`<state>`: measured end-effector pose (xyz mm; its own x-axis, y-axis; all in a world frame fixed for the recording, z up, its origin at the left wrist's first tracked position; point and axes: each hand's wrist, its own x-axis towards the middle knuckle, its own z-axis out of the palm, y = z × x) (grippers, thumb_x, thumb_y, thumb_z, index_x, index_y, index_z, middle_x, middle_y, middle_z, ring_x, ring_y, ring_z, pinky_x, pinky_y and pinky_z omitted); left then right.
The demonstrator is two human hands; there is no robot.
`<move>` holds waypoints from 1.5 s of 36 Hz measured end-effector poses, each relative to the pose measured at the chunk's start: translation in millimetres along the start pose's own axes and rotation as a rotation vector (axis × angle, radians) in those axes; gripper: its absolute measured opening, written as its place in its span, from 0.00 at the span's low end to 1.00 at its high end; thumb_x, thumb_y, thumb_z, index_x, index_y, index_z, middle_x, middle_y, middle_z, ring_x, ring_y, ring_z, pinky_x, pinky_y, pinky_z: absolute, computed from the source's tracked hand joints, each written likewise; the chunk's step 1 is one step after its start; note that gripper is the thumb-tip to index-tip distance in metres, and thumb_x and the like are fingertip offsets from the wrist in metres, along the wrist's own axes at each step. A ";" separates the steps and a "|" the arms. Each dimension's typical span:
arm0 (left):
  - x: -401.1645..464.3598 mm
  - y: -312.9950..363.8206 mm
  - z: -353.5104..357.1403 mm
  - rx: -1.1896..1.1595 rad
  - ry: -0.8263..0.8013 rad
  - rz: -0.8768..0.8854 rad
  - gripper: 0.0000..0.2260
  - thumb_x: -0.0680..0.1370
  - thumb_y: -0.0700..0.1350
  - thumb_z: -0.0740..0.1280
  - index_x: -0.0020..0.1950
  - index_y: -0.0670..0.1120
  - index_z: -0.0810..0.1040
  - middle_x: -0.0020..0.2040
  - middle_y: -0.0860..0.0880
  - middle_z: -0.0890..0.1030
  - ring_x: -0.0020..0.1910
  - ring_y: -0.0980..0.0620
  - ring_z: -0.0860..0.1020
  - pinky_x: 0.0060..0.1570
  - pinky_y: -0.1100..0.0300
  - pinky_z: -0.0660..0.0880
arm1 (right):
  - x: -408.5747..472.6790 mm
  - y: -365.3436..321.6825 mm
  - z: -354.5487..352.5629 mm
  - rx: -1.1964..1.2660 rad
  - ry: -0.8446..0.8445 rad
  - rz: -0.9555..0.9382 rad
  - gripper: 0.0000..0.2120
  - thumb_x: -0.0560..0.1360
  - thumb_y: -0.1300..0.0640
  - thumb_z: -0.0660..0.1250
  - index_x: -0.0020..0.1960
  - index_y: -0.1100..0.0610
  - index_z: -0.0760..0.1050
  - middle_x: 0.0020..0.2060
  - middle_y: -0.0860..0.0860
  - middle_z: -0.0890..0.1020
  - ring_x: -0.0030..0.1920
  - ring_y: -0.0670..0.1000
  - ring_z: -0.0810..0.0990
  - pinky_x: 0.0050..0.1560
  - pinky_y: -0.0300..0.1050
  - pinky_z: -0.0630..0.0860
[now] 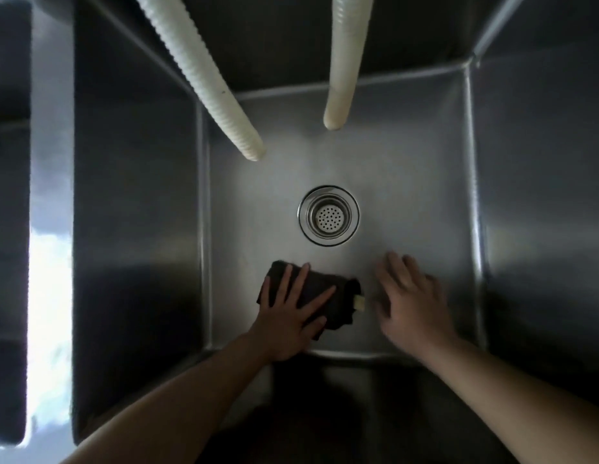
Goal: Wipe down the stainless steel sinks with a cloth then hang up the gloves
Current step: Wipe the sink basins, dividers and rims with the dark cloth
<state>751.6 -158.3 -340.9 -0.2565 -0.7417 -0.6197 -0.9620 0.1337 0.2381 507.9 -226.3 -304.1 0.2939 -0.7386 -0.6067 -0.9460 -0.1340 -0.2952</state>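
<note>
Your left hand (288, 324) lies flat on the dark cloth (319, 296), fingers (293, 284) straight and spread, pressing it onto the floor of the stainless steel sink (408, 182), just nearer you than the drain strainer (328, 216). Your right hand (413, 303) is just right of the cloth, fingers relaxed and holding nothing; it is blurred. Two white corrugated hoses (204, 78) hang into the basin.
</note>
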 end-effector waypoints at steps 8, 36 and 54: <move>-27.9 -17.4 -121.9 -0.361 0.162 -0.163 0.24 0.81 0.51 0.60 0.78 0.53 0.64 0.80 0.49 0.61 0.80 0.47 0.54 0.77 0.59 0.44 | 7.1 -56.8 25.8 -0.136 -0.038 -0.365 0.37 0.72 0.44 0.65 0.78 0.52 0.59 0.78 0.54 0.59 0.77 0.60 0.58 0.72 0.64 0.59; -154.5 -122.9 -170.3 -0.227 0.845 -0.280 0.27 0.80 0.49 0.60 0.79 0.45 0.63 0.79 0.47 0.62 0.80 0.49 0.56 0.78 0.48 0.55 | 291.4 -231.4 -41.6 -0.078 0.314 -0.134 0.32 0.82 0.44 0.47 0.80 0.55 0.41 0.80 0.59 0.42 0.79 0.59 0.40 0.77 0.60 0.42; -155.5 -115.3 -167.2 -0.208 0.876 -0.352 0.23 0.82 0.44 0.60 0.77 0.44 0.66 0.78 0.44 0.65 0.79 0.44 0.60 0.76 0.44 0.59 | 124.2 -206.7 87.5 -0.309 0.192 -0.768 0.30 0.83 0.47 0.53 0.80 0.56 0.50 0.79 0.60 0.52 0.79 0.61 0.49 0.76 0.63 0.51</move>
<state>918.2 -168.3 -146.9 0.2855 -0.9553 0.0764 -0.9129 -0.2468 0.3250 751.8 -232.5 -383.0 0.8681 -0.4641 -0.1762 -0.4962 -0.7982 -0.3417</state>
